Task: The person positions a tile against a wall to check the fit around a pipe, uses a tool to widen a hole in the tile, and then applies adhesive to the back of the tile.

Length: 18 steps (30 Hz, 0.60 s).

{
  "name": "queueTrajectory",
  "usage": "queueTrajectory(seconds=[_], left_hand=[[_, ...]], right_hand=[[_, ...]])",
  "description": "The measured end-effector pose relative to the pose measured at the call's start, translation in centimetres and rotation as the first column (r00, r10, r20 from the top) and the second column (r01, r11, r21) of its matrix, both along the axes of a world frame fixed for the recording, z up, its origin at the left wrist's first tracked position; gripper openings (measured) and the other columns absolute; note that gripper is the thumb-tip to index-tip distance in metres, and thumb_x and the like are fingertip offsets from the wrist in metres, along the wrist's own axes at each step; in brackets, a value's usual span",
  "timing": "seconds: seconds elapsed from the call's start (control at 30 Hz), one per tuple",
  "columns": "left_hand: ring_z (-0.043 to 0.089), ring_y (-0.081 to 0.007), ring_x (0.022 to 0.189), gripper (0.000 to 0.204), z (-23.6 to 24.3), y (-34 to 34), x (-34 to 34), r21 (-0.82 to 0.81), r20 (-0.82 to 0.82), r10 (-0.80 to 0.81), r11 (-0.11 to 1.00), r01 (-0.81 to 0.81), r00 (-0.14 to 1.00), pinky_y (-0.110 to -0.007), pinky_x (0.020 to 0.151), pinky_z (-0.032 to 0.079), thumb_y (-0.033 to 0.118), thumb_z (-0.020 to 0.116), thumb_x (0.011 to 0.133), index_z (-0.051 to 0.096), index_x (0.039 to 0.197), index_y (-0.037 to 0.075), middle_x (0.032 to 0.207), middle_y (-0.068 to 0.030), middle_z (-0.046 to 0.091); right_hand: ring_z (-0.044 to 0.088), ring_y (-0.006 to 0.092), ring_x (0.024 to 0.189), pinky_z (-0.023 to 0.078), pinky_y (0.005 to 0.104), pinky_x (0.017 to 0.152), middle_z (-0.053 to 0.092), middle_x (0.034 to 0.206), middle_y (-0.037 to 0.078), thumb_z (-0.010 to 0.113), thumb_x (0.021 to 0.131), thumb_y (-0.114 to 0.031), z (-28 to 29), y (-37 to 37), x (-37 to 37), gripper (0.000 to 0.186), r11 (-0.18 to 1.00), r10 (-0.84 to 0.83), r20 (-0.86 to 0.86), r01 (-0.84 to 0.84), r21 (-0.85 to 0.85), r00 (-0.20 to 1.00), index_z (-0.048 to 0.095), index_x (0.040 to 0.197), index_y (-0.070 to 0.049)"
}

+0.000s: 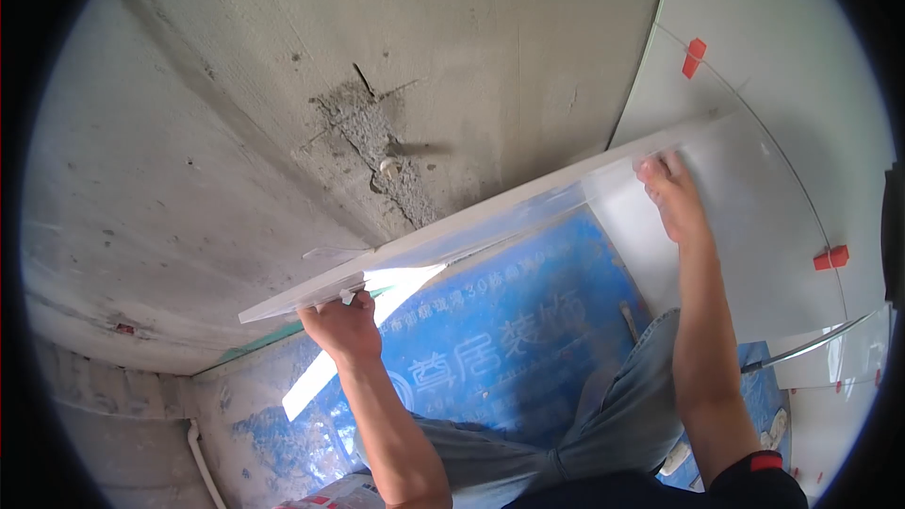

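Observation:
A long white tile (490, 208) slants across the view, its narrow edge turned up, rising from lower left to upper right in front of a bare cement wall. My left hand (347, 325) grips its left part, fingers bent around the lower side. Near the other end, my right hand (671, 193) holds the tile with curled fingers; part of the fingertips is blurred. Beyond the tile, a rough broken patch (358, 127) marks the wall, with a small pale pipe stub (388, 168) sticking out.
Large pale tiles (782, 188) cover the right wall, with red wedges (694, 57) at their joints. Blue printed sheeting (500, 330) covers the floor around my legs (603, 405). A white pipe (203, 462) runs up the lower left corner. Beside my right arm is a curved dark strip (815, 342).

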<state>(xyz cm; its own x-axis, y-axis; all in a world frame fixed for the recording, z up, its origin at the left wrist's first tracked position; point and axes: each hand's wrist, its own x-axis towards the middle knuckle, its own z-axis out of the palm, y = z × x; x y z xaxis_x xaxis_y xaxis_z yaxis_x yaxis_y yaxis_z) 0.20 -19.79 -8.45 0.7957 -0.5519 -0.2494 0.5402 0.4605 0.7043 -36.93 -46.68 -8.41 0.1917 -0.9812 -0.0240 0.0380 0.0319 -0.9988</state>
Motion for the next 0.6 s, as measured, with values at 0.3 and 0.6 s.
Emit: queueTrajectory(seconds=[0.3,0.6], left_hand=[[0.051,-0.0192,0.094,0.048,-1.9,-0.9,-0.3,0.031,-0.011,0.014,0.999,-0.014,1.000,-0.028,0.069,0.039,0.051,0.042,0.094,0.051,0.127,0.016,0.122,-0.0009,0.054],[0.052,-0.0194,0.092,0.047,-2.2,-1.5,-0.9,0.053,-0.004,0.006,0.999,-0.005,1.000,-0.029,0.068,0.040,0.050,0.042,0.095,0.053,0.125,0.016,0.121,-0.0025,0.054]], right_hand=[[0.029,0.0276,0.142,0.022,0.0407,0.115,0.021,0.157,0.017,0.075,0.084,-0.038,-1.6,-2.0,-0.2,0.094,0.993,0.102,0.028,-0.104,0.064,0.994,0.019,0.153,-0.006],[0.023,0.0299,0.145,0.017,0.0414,0.117,0.015,0.159,0.018,0.074,0.085,-0.036,-3.2,-3.1,-0.5,0.095,0.990,0.091,0.022,-0.093,0.103,0.996,0.014,0.154,-0.008]])
